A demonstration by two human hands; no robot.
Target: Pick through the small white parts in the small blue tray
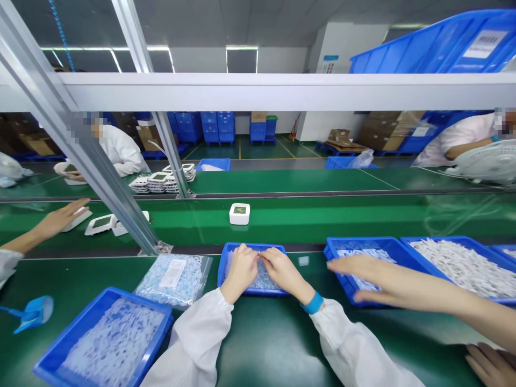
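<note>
My left hand [241, 270] and my right hand [282, 269] meet over a small blue tray [223, 269] filled with small clear packets. Both hands have their fingers curled into the packets, pinching at them where the fingertips touch. What exactly each holds is too small to tell. White sleeves cover both my arms, and a blue band sits on my right wrist. A white square device [239, 213] lies on the green conveyor belt just beyond the tray.
A co-worker's bare arm and hand [363, 271] reach from the right over another blue tray [334, 249] of packets. A bag of packets [174, 278] and a large blue bin [105, 339] lie at left. Another person's hand [60, 217] touches white devices on the belt.
</note>
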